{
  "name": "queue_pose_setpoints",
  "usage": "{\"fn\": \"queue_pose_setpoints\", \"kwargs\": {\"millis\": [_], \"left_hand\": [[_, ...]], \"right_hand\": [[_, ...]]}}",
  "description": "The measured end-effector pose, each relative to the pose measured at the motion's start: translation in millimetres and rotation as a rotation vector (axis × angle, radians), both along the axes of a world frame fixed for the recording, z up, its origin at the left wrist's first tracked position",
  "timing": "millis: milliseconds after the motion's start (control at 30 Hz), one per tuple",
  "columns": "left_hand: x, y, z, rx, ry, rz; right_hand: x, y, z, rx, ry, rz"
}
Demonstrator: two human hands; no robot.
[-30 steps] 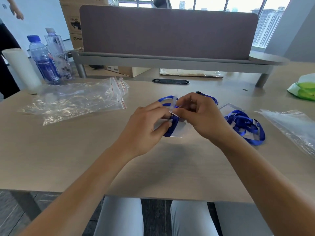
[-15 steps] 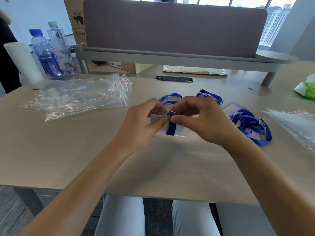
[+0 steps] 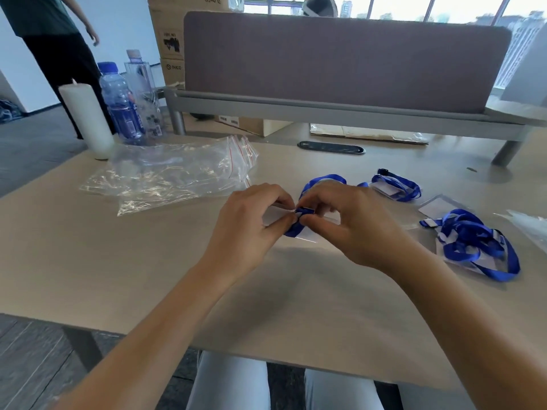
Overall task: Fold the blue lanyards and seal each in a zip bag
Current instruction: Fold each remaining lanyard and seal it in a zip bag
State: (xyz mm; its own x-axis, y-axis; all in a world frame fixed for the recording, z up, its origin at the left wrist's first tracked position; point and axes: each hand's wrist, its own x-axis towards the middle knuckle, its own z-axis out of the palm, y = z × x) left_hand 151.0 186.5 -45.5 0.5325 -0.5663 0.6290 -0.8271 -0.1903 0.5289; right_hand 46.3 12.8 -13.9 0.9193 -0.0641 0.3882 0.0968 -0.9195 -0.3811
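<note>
At the table's middle my left hand [image 3: 251,223] and my right hand [image 3: 352,226] both pinch a blue lanyard [image 3: 296,227] bunched over a clear badge holder [image 3: 275,217]. A loop of that strap [image 3: 322,180] shows beyond my right fingers. A second blue lanyard [image 3: 396,187] with its holder lies farther back on the right. A third one [image 3: 479,247] lies tangled on a clear sleeve at the right. A heap of clear zip bags [image 3: 177,176] with red seal lines lies at the left.
Two water bottles [image 3: 122,105] and a white roll [image 3: 87,119] stand at the table's far left corner. A grey divider panel [image 3: 340,60] closes the back. Another clear bag [image 3: 529,223] lies at the right edge. A person stands at the far left.
The head view has tilted up and shifted, so the table scene sits lower. My fingers have drawn closer together on the strap, bunching it tighter over the holder.
</note>
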Motion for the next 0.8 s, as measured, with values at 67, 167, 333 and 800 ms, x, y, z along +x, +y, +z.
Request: {"fn": "queue_pose_setpoints", "kwargs": {"millis": [67,167,333,800], "left_hand": [[12,4,2,0.009,0.030,0.036],[36,11,5,0.081,0.070,0.144],[92,15,4,0.163,0.180,0.349],[213,-45,5,0.445,0.174,0.669]], "right_hand": [[15,4,-1,0.013,-0.016,-0.014],[41,5,2,0.070,-0.041,-0.071],[93,-4,8,0.209,-0.092,-0.243],[179,-27,-9,0.415,-0.107,-0.380]]}}
